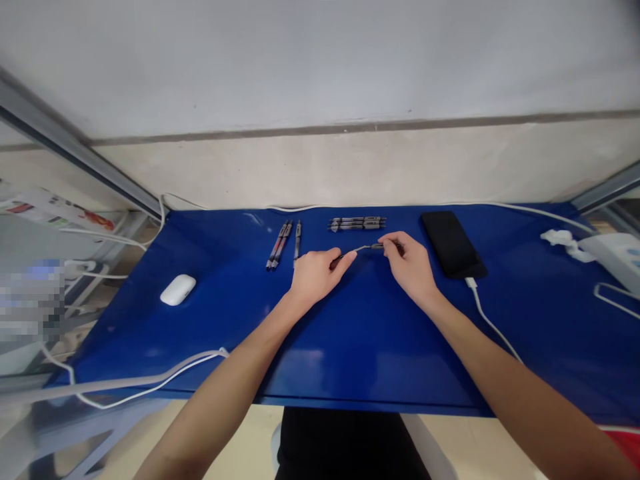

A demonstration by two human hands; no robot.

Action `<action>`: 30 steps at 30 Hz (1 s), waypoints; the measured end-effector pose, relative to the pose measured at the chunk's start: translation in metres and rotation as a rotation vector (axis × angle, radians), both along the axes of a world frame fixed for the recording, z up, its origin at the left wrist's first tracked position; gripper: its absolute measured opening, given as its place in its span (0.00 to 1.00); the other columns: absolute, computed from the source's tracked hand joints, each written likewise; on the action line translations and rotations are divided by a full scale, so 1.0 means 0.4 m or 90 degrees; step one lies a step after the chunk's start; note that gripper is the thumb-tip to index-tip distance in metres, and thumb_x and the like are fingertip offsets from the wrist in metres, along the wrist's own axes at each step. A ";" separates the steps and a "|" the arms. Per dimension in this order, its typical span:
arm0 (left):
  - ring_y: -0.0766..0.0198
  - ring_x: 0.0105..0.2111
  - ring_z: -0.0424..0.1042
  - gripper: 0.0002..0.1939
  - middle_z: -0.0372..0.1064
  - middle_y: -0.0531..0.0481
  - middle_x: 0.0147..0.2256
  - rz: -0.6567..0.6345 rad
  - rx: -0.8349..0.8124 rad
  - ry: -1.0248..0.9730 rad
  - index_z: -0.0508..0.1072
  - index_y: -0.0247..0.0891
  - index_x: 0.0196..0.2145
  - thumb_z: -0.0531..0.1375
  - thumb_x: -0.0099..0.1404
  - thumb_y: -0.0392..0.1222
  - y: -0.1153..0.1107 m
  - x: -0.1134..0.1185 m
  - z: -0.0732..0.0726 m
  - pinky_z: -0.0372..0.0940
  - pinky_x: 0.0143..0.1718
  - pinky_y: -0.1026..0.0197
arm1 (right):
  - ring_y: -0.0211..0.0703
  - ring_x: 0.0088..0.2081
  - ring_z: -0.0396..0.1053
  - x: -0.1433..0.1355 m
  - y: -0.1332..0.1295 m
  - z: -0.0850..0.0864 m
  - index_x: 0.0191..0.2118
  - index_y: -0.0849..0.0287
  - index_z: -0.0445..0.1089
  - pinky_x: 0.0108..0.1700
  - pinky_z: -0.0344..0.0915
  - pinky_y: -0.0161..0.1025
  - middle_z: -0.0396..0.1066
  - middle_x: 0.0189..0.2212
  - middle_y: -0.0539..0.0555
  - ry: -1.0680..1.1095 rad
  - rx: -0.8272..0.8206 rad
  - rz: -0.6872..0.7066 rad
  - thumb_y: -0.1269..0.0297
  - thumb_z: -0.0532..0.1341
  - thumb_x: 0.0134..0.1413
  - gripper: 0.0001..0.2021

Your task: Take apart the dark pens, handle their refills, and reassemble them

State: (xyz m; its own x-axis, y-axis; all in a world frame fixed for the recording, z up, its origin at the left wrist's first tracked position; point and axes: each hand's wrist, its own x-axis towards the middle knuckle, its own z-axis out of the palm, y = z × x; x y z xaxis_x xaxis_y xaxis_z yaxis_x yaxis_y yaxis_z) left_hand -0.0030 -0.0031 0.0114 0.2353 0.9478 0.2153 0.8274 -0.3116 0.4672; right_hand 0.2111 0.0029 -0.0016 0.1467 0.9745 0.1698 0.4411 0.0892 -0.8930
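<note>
Near the middle of the frame, two bare hands meet over a shiny blue desk (360,347). The left hand (317,272) pinches the dark end of a slim grey and dark pen (377,246) between its thumb and finger. The right hand (411,265) pinches the grey end with its thumb and fingertips. A thin, pale bit of the pen shows in the gap between the hands; I cannot tell if the pen is all one piece. Just above the hands, a small row of see-through pens with grey ends (357,224) lies sideways, close together. Left of that row, two dark pens with grey tops and some red on them (279,245) lie side by side on a slant. One lone clear and grey pen (299,239) lies just beside them, and its low end is by the left hand. Over at the left of the frame is a small, round-edged white case (178,290). To the right of the right hand is a flat black phone (453,243), with a white cord (487,313) plugged into its bottom end. Far to the right, a crumpled white tissue (567,243) sits near a white box (617,257). A pale wall (320,73) fills the top of the frame.
</note>
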 end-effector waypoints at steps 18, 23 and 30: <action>0.64 0.21 0.65 0.31 0.67 0.51 0.20 -0.007 0.004 0.022 0.63 0.39 0.23 0.46 0.73 0.66 0.001 0.003 -0.009 0.44 0.25 0.61 | 0.58 0.62 0.64 -0.015 -0.018 -0.017 0.45 0.51 0.75 0.58 0.57 0.59 0.71 0.58 0.57 -0.412 0.120 0.164 0.60 0.58 0.68 0.08; 0.63 0.21 0.66 0.31 0.67 0.51 0.19 -0.006 0.014 0.033 0.63 0.39 0.23 0.46 0.73 0.66 0.001 0.004 -0.011 0.44 0.25 0.61 | 0.56 0.59 0.66 -0.016 -0.016 -0.009 0.38 0.55 0.70 0.55 0.60 0.54 0.72 0.55 0.58 -0.381 0.121 0.193 0.65 0.57 0.68 0.06; 0.63 0.21 0.66 0.31 0.67 0.50 0.19 -0.004 0.009 0.038 0.64 0.40 0.23 0.46 0.73 0.65 0.001 0.004 -0.010 0.44 0.24 0.61 | 0.55 0.57 0.67 -0.014 -0.015 -0.014 0.40 0.55 0.68 0.54 0.61 0.54 0.72 0.55 0.58 -0.386 0.120 0.207 0.65 0.57 0.68 0.04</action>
State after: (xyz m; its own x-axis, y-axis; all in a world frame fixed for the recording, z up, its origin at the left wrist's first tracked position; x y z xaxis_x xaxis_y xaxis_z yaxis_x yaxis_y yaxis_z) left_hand -0.0014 -0.0027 0.0074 0.2542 0.9433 0.2134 0.8517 -0.3229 0.4126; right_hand 0.2054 -0.0033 -0.0072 -0.3198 0.8991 0.2988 0.7801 0.4289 -0.4556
